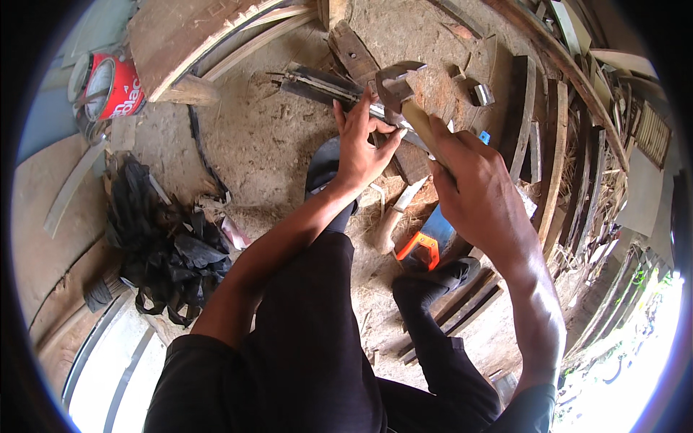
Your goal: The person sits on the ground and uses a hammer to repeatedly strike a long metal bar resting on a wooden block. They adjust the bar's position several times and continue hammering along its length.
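My right hand [473, 187] is closed around the pale wooden handle of a hammer [416, 119]. The dark hammer head is raised near my left fingers, over a long narrow piece [317, 85] with dark sides and a light strip. My left hand [359, 148] has its thumb and index fingertip pressed together beside that piece, the other fingers lifted. Whatever is in that pinch is too small to make out. A worn wooden board [352, 52] lies crosswise beneath the narrow piece. Both hands partly cover the narrow piece's near end.
By my feet lie a wooden-handled knife [388, 229] and a handsaw [420, 249] with an orange handle. A small metal block [482, 94] rests beyond the hammer. Timber lengths [552, 159] line the right side. At left are a red can [124, 86] and black plastic [184, 242].
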Demonstrator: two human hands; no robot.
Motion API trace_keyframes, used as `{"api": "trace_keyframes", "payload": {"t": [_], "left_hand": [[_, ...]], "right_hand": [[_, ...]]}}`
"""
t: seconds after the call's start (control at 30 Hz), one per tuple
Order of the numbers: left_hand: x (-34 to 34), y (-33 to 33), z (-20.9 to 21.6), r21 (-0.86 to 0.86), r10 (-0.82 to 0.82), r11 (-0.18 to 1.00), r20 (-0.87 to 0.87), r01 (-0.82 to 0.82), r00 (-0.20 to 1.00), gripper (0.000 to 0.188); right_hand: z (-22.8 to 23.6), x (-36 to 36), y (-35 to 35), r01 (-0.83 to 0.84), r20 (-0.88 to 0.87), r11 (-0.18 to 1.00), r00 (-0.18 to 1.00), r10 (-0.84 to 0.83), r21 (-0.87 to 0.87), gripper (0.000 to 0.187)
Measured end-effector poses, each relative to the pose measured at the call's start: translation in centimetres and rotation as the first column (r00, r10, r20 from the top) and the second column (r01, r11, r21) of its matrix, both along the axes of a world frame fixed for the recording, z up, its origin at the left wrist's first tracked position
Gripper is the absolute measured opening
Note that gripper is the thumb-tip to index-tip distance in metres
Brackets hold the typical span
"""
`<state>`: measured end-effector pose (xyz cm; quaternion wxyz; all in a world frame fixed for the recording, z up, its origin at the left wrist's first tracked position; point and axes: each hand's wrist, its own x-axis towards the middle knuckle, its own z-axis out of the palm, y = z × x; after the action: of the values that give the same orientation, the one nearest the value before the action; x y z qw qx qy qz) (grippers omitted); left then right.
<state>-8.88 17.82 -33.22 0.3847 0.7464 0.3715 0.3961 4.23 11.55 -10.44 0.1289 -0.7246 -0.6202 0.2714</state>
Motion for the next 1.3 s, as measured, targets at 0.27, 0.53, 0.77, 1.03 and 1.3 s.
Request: {"api": "trace_keyframes", "payload": {"t": [0.27, 0.53, 0.77, 1.03, 1.3], "left_hand": [[0.1, 0.0, -0.3, 0.024, 0.004, 1.0, 0.009, -0.005, 1.0, 0.106], [0.0, 0.1, -0.3, 0.036, 0.003, 0.999, 0.006, -0.004, 1.0, 0.109], [-0.2, -0.1, -0.1, 0.009, -0.017, 1.0, -0.011, 0.017, 1.0, 0.109], [-2.1, 1.9, 0.7, 0.129, -0.058, 0.991, 0.088, 0.046, 0.994, 0.063], [-0.8, 11.9, 2.6, 0.377, 0.068, 0.908, -0.564, 0.183, 0.823, 0.015]], "right_hand": [[0.3, -0.5, 0.3, -0.016, 0.04, 0.998, 0.999, 0.019, -0.062, 0.052], [-0.1, -0.7, 0.2, -0.05, 0.119, 0.998, 0.992, 0.053, -0.031, 0.052], [-0.2, -0.8, 0.0, -0.074, 0.183, 0.99, 0.979, 0.096, -0.123, 0.051], [0.0, -0.5, 0.0, 0.069, 0.084, 0.997, 0.994, -0.071, 0.026, 0.05], [0.0, 0.1, 0.6, 0.056, 0.034, 0.997, 0.998, -0.058, 0.05, 0.045]]}}
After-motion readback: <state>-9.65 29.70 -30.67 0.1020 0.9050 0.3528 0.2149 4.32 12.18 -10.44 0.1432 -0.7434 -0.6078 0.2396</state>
